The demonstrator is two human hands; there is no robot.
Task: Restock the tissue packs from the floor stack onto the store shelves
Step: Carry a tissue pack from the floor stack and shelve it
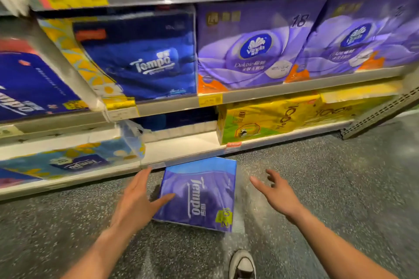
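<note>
Hovering, fingers spread: my left hand (138, 197) has its thumb over the purple Tempo pack (201, 195), can't tell if touching; right hand (275, 192) splayed just right of it. Pack's on the floor (340, 188) by the bottom shelf (181, 149), everything blurry.

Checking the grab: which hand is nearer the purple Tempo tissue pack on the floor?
Left: left hand overlaps the pack, left edge; right hand hovers clear to its right.

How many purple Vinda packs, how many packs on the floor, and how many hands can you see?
Purple Vinda packs: 2
Pack on the floor: 1
Hands, left hand and right hand: 2
Total: 5
</note>
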